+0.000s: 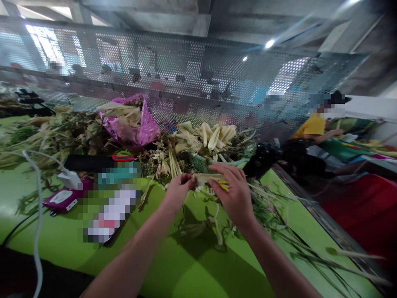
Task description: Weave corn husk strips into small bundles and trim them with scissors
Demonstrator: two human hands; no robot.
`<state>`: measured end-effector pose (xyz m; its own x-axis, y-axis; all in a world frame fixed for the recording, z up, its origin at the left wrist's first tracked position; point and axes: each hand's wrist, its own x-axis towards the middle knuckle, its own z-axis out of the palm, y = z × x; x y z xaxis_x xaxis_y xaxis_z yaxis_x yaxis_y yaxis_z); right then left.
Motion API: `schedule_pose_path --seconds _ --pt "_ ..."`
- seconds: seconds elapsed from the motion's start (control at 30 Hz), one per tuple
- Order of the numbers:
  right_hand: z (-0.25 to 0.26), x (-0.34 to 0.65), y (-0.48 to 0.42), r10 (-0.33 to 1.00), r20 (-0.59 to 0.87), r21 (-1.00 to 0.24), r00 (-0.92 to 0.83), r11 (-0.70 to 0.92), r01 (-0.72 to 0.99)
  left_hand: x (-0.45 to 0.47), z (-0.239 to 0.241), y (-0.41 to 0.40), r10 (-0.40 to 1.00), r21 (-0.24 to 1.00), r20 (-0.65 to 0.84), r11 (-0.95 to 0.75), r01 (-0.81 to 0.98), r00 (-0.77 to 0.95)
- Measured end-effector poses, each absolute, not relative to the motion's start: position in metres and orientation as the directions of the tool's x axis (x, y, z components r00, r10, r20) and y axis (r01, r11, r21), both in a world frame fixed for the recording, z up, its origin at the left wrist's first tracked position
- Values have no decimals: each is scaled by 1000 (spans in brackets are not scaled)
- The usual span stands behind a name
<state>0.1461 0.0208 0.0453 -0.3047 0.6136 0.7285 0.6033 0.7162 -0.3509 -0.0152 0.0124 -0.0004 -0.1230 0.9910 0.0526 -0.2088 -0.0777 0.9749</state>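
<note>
In the head view, the left hand point(182, 186) pinches one end of a pale, flat, dry husk strip point(204, 178) between thumb and fingertips, to the right of the shiny pink plastic bag point(133, 134) and nearer the camera. The right hand point(234, 190), farther right of the bag, curves over the strip's other end beside a slim yellow object point(222, 184); how firmly it grips cannot be told. Nearer than the bag, the glossy green tabletop point(195, 273) shows between the forearms, its straight side edge well to the bag's right. A grey perforated metal screen point(176, 66) rises behind the bag.
</note>
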Motion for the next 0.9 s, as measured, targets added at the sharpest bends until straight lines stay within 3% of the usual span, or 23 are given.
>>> schedule_pose_path --seconds 0.1,0.23,0.33,0.6,0.73,0.83,0.9 --pt "43 145 17 658 712 -438 -243 687 580 -16 2 12 983 930 -10 -58 -362 -181" --pt "23 137 26 866 417 -707 -275 500 500 -10 4 9 978 871 -81 -25 -491 -194" --pt "12 129 32 919 277 -852 -282 371 369 -3 2 9 978 837 -93 -25 -546 -188" --pt "14 119 28 938 260 -922 -228 312 230 2 0 6 978 796 -94 -38 -604 -184" --pt "12 125 30 920 326 -873 -217 381 305 1 2 5 976 807 -94 -39 -589 -194" --pt "16 129 27 808 575 -660 -126 550 512 0 2 6 967 805 -91 -70 -589 -238" --pt "19 129 24 684 710 -470 -169 639 609 0 3 7 967 782 -91 -80 -619 -240"
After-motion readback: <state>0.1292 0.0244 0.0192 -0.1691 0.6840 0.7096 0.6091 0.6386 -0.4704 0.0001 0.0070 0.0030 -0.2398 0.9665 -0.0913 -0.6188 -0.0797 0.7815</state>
